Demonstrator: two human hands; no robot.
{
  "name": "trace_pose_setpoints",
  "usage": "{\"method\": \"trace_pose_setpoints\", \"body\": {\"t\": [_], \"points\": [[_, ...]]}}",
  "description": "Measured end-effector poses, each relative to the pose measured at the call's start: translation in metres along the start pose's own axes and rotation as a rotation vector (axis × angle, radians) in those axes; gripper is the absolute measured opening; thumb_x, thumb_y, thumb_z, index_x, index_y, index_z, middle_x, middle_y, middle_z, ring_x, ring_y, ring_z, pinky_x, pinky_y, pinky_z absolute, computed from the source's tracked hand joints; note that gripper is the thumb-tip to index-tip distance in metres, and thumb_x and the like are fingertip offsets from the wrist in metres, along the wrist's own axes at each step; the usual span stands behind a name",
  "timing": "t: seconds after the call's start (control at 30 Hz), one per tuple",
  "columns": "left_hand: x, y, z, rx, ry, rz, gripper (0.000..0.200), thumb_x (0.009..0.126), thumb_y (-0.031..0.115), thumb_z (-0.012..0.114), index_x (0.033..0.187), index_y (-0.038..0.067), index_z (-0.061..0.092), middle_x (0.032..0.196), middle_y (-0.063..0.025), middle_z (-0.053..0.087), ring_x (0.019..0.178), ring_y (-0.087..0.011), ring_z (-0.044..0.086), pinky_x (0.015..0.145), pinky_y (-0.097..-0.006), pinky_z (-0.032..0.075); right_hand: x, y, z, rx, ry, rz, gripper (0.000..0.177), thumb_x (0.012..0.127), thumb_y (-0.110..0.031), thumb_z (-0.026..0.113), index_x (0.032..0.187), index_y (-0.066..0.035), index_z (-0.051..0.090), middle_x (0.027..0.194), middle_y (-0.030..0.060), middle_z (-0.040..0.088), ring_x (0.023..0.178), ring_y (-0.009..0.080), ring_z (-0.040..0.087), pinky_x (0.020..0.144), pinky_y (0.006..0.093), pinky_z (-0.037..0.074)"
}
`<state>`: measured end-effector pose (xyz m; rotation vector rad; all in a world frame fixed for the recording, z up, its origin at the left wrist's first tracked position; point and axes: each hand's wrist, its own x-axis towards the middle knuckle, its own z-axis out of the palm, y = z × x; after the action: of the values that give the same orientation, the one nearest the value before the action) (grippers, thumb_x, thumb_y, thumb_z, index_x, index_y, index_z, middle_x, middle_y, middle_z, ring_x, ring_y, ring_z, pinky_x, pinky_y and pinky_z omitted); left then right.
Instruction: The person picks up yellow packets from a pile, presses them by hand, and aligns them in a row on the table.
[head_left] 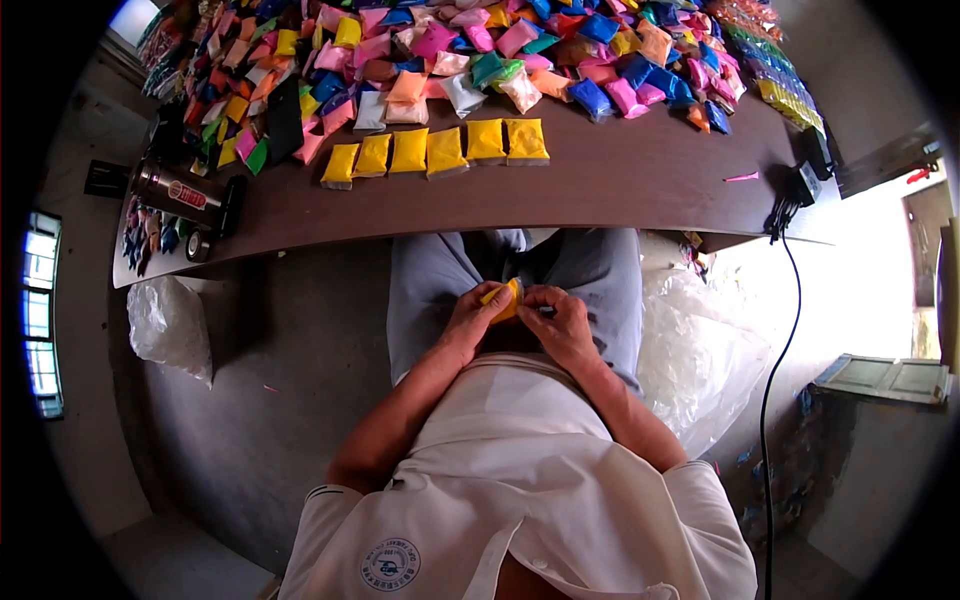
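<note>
Over my lap, my left hand (474, 318) is closed around a small yellow packet (513, 296) with a clear edge. My right hand (564, 322) has its fingers pinched together at the packet's clear right edge; the fingertips are partly hidden. Beyond my knees on the brown table, several yellow packets (408, 152) of the same kind lie side by side in a row. Behind that row spreads a large heap of coloured packets (520, 38) in pink, blue, orange, green and silver.
A steel flask (180, 193) lies at the table's left end. On the right are a black power adapter (806, 185) with a hanging cable (784, 350) and a small pink strip (741, 177). Clear plastic bags (168, 325) rest on the floor at both sides.
</note>
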<state>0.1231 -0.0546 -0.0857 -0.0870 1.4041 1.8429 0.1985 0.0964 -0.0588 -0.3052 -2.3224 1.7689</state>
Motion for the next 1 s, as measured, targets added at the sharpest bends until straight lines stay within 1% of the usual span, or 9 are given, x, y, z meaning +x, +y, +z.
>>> {"method": "trace_pose_setpoints", "body": {"t": [0.2,0.37,0.5,0.6,0.67,0.7,0.77,0.9,1.0], "points": [[-0.002,0.004,0.002,0.024,-0.001,0.006,0.040,0.082,0.038,0.069,0.105,0.007,0.057,0.097,-0.0039,0.055,0.093,-0.0116,0.053,0.081,-0.0228,0.048,0.003,-0.004,0.002,0.002,-0.019,0.088,0.015,0.079,-0.007,0.067,0.087,0.004,0.064,0.083,0.0135,0.066,0.075,0.0218,0.064,0.070,0.0290,0.050],[-0.002,0.005,0.003,0.084,0.010,0.013,0.044,0.081,0.040,0.069,0.106,0.007,0.057,0.097,-0.0038,0.055,0.093,-0.0118,0.052,0.084,-0.0223,0.045,0.003,0.000,0.004,0.174,-0.045,0.204,0.012,0.081,-0.006,0.065,0.089,0.004,0.064,0.077,0.0107,0.066,0.071,0.0155,0.063,0.067,0.0259,0.050],[-0.006,0.012,0.007,0.193,0.023,0.002,0.046,0.080,0.041,0.070,0.106,0.006,0.056,0.098,-0.0039,0.054,0.093,-0.0121,0.052,0.084,-0.0221,0.045,0.003,-0.004,0.003,0.092,-0.080,0.178,0.013,0.083,-0.006,0.064,0.091,0.004,0.064,0.080,0.0109,0.066,0.074,0.0147,0.062,0.067,0.0255,0.050],[0.001,0.002,0.001,0.121,0.006,0.003,0.045,0.080,0.041,0.069,0.106,0.007,0.055,0.099,-0.0044,0.054,0.094,-0.0125,0.053,0.083,-0.0221,0.047,0.003,0.007,0.003,0.085,-0.095,0.105,0.015,0.085,-0.007,0.062,0.094,0.006,0.063,0.082,0.0093,0.066,0.077,0.0137,0.061,0.070,0.0250,0.049],[0.000,0.000,0.001,0.079,-0.004,-0.006,0.044,0.081,0.040,0.069,0.107,0.007,0.055,0.099,-0.0045,0.054,0.095,-0.0126,0.053,0.082,-0.0225,0.049,-0.001,0.013,0.002,0.274,-0.088,0.244,0.017,0.089,-0.012,0.061,0.095,0.004,0.063,0.085,0.0033,0.063,0.078,0.0097,0.057,0.071,0.0219,0.046],[-0.001,0.001,0.002,0.037,-0.014,-0.016,0.044,0.081,0.040,0.068,0.107,0.007,0.054,0.100,-0.0047,0.055,0.095,-0.0128,0.054,0.081,-0.0229,0.050,-0.001,0.012,0.000,0.274,-0.087,0.245,0.017,0.089,-0.012,0.061,0.095,0.004,0.063,0.085,0.0033,0.063,0.078,0.0097,0.057,0.071,0.0219,0.046],[-0.001,-0.001,0.000,0.054,-0.024,-0.011,0.043,0.082,0.040,0.068,0.107,0.007,0.055,0.100,-0.0048,0.055,0.095,-0.0132,0.054,0.081,-0.0234,0.050,-0.003,0.009,-0.005,0.498,-0.122,0.375,0.018,0.090,-0.016,0.060,0.094,0.001,0.063,0.083,0.0004,0.061,0.076,0.0079,0.054,0.072,0.0205,0.044],[-0.002,0.001,0.001,0.019,-0.048,-0.002,0.042,0.082,0.039,0.068,0.107,0.007,0.055,0.100,-0.0050,0.055,0.094,-0.0135,0.055,0.080,-0.0241,0.051,-0.001,0.008,-0.008,0.558,-0.131,0.398,0.018,0.090,-0.018,0.060,0.093,-0.001,0.064,0.082,-0.0007,0.060,0.076,0.0067,0.053,0.071,0.0198,0.043],[0.000,0.001,0.000,0.014,-0.057,-0.006,0.042,0.082,0.039,0.068,0.106,0.007,0.055,0.099,-0.0049,0.056,0.094,-0.0135,0.055,0.079,-0.0242,0.051,0.000,0.007,-0.008,0.585,-0.128,0.424,0.017,0.091,-0.016,0.060,0.092,0.000,0.064,0.080,-0.0002,0.060,0.073,0.0058,0.052,0.066,0.0183,0.043]]}}
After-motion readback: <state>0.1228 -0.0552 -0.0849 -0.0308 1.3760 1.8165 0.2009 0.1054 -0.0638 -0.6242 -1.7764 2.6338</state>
